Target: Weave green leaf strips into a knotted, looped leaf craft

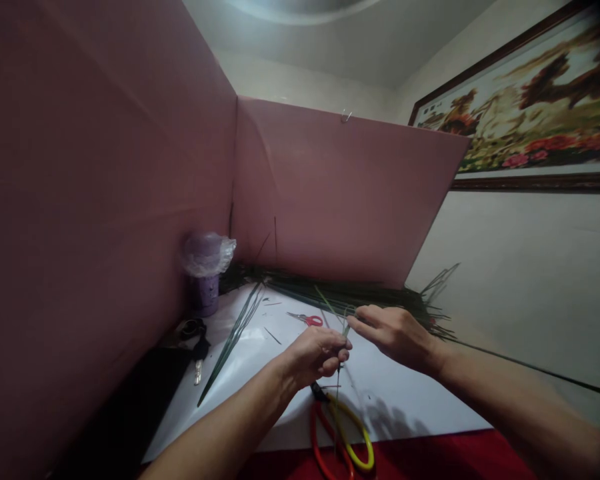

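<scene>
Overall, pink boards (330,193) wall off white worktop (405,393). Heap of green stems (360,293) lies along back board. Left hand (316,353) clenched, grip pinching thin green strip (345,328). Strip rises from that pinch, long axis near upright, top end at right hand (393,330) fingertips. Right fingers stretched out; pinch or mere touch, cannot tell. Left hand nearer. Strip narrow, flat, dark green, held above worktop. Yellow-handled cutter (343,433) below hands; small red scissors (307,319) behind.

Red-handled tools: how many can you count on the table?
2. Small scissors lie beyond the left hand; a bigger tool, red and yellow handles, lies at the near edge below that hand. Dark clutter at left may hide more.
</scene>
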Tool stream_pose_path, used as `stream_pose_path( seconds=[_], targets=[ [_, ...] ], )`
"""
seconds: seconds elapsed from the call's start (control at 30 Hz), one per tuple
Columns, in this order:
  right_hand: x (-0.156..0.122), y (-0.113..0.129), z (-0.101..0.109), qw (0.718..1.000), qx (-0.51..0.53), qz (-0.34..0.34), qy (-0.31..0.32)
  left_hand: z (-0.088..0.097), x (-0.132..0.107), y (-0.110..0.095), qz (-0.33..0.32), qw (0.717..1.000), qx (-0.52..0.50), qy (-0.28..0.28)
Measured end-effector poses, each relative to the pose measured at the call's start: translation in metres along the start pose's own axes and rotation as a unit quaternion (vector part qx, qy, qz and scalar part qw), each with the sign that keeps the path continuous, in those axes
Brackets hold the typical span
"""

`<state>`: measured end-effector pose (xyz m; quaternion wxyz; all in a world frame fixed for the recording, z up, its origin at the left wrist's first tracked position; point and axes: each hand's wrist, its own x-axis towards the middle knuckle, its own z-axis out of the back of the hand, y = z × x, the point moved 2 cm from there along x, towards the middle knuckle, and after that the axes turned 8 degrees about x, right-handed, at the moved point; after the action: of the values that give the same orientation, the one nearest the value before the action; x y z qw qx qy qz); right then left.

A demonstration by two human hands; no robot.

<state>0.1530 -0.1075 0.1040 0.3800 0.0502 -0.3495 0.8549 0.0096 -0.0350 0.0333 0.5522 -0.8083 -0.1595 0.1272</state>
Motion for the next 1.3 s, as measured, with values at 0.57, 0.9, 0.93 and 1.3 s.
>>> stream_pose_path(
  seconds=[0.57,0.9,0.93,1.3],
  targets=[
    [-0.006,0.022,-0.020,0.751,0.470,-0.463,-0.006,0.005,0.006,0.003,-0.055,0.992,0.018,-0.113],
    [-0.036,0.024,-0.015,0.669,0.517,-0.534,-0.002,0.009,0.007,0.000,-0.073,0.984,0.002,-0.164],
    [-0.037,0.025,-0.016,0.661,0.524,-0.537,-0.003,0.009,0.007,0.001,-0.071,0.984,0.003,-0.163],
    [-0.031,0.034,-0.025,0.592,0.597,-0.541,-0.016,0.010,0.008,0.002,-0.065,0.985,0.021,-0.157]
  ],
)
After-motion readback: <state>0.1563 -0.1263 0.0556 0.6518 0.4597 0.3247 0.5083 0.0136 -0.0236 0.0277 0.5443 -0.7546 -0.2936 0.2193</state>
